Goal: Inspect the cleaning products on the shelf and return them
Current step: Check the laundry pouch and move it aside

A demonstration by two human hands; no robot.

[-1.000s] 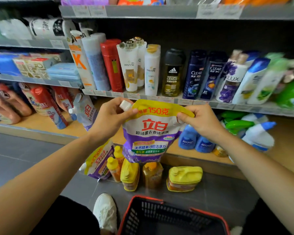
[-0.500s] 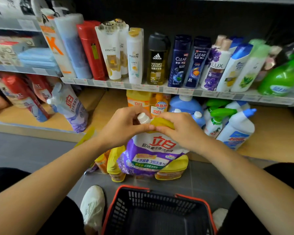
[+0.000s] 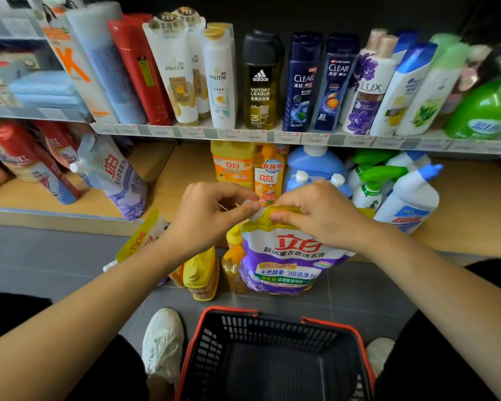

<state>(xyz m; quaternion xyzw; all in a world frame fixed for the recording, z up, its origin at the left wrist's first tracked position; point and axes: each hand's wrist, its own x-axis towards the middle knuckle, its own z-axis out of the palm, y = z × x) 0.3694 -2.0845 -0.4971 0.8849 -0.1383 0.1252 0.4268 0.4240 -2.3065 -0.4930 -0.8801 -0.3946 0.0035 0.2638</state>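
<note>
At the centre of the frame, a purple and yellow detergent pouch (image 3: 289, 264) hangs upright in the air, in front of the lower shelf (image 3: 168, 172) and above the grey floor (image 3: 41, 256). Left hand (image 3: 211, 215): grip narrow, thumb and fingers pinching the white cap (image 3: 253, 212) at the pouch's top left corner. Right hand (image 3: 318, 215): grip curled on the yellow top edge of the pouch, just beside the cap. The two hands nearly touch. Behind the pouch on the lower shelf stand orange dish soap bottles (image 3: 235, 166), blue jugs (image 3: 315, 166) and a white bottle with a blue cap (image 3: 408, 198). Left of centre on the same shelf a second pouch (image 3: 113, 175) leans tilted. On the floor below the left hand stand yellow bottles (image 3: 201, 273), with another pouch (image 3: 145, 235) partly hidden by the left forearm. The upper shelf (image 3: 185, 131) carries a row of upright bottles: Pantene (image 3: 174, 70), adidas (image 3: 260, 82), Clear (image 3: 301, 82), Lux (image 3: 365, 91). At the bottom centre sits a black basket with a red rim (image 3: 275, 313), and a white shoe (image 3: 162, 340) is just beside it on the left.
</note>
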